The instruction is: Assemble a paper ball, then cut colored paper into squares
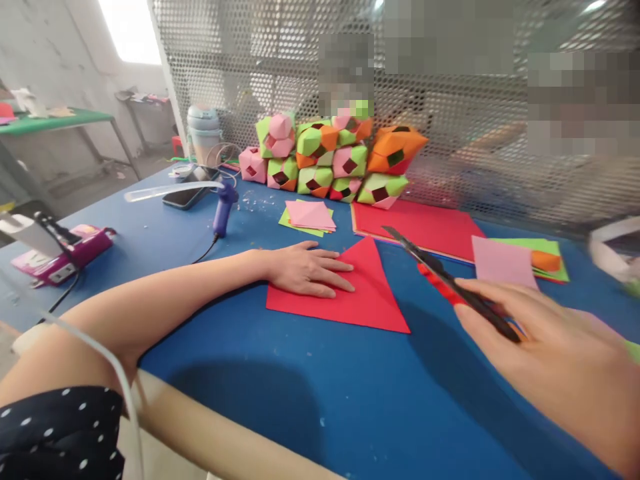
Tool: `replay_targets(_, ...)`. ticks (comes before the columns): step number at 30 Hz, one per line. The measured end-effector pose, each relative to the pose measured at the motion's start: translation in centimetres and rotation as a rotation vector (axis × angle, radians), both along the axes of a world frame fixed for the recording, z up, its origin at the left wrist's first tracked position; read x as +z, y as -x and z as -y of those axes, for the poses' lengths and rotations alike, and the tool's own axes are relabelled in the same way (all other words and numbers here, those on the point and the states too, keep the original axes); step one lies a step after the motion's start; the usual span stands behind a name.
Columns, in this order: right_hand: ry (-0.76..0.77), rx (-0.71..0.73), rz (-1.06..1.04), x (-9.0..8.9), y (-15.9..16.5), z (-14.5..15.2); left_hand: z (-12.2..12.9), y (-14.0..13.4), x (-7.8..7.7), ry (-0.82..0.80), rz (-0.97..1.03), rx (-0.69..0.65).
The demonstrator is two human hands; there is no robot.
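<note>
Flat on the blue table lies a red sheet of paper (370, 293), folded to a triangle with one corner pointing away from me. My left hand (313, 270) rests on its left part, palm down, fingers spread. Above the table on the right, my right hand (540, 340) grips a utility knife (445, 280) with a black and red handle. Its blade points up and to the left, apart from the red paper. Beyond the red triangle sits a small stack of pink and green paper squares (310, 215).
Several folded-paper blocks (315, 180) are piled against a perforated metal screen (280, 67). Red sheets (420, 227) lie before them, with a pink square (503, 260) to the right. At left are a purple glue gun (223, 210), a phone (185, 195), a bottle (204, 133) and a power strip (75, 257).
</note>
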State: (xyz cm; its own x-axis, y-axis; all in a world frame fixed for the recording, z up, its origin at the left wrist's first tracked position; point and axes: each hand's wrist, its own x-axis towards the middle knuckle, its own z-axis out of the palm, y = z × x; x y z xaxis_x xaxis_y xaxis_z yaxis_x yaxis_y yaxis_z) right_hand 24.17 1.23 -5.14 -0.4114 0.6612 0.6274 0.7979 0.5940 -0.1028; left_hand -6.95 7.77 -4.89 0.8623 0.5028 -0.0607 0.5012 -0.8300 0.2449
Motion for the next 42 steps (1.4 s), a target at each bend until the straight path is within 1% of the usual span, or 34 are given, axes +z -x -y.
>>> replay_targets(2, -0.015, -0.077, -0.009, -0.9, -1.4, -2.0, 0.0, 0.2, 0.0, -0.02, 0.027, -0.01)
replay_targets(3, 0.044, -0.105, 0.007, -1.5, -2.0, -2.7, -0.1, 0.3, 0.1, -0.025, 0.034, -0.013)
replay_targets(4, 0.059, -0.139, -0.005, -2.2, -2.4, -3.3, -0.1, 0.4, 0.1, -0.03, 0.041, -0.007)
replay_targets(7, 0.156, -0.203, 0.002, -3.7, -3.0, -3.8, -0.2, 0.5, 0.4, -0.011, 0.067, 0.024)
replay_targets(9, 0.179, -0.198, 0.014, -4.0, -3.0, -3.7, -0.1, 0.3, 0.8, 0.007, 0.093, 0.046)
replay_targets(13, 0.182, -0.176, 0.037, -3.9, -2.7, -3.5, 0.4, -0.1, 1.7, 0.023, 0.154, 0.076)
replay_targets(15, 0.17, -0.164, 0.039, -3.8, -2.6, -3.5, 0.9, -0.4, 2.0, 0.012, 0.154, 0.101)
replay_targets(18, 0.133, -0.151, 0.033, -3.7, -2.5, -3.4, 1.7, -0.4, 2.2, -0.04, 0.126, 0.158)
replay_targets(22, 0.083, -0.14, 0.005, -3.2, -2.2, -3.1, 2.4, -0.4, 2.4, -0.084, 0.122, 0.267)
replay_targets(27, 0.059, -0.076, -0.083, -2.1, -1.6, -2.6, 3.2, -0.9, 3.2, -0.065, 0.197, 0.399)
replay_targets(30, 0.079, -0.011, -0.199, -1.5, -1.0, -2.1, 4.2, -1.4, 4.0, -0.045, 0.298, 0.467)
replay_targets(32, 0.161, 0.039, -0.314, -1.2, -0.5, -1.7, 5.1, -1.8, 4.5, -0.041, 0.383, 0.494)
replay_targets(34, 0.309, 0.086, -0.435, -0.8, 0.2, -1.4, 6.1, -2.4, 5.0, -0.054, 0.454, 0.48)
replay_targets(36, 0.459, 0.124, -0.551, -0.3, 0.8, -0.9, 7.1, -3.0, 5.3, -0.067, 0.483, 0.415)
replay_targets(39, 0.615, 0.19, -0.683, 0.6, 1.4, -0.1, 8.6, -3.8, 5.6, -0.067, 0.478, 0.285)
replay_targets(42, 0.809, 0.331, -0.7, 1.6, 1.4, 0.5, 9.5, -4.2, 5.6, -0.074, 0.466, 0.194)
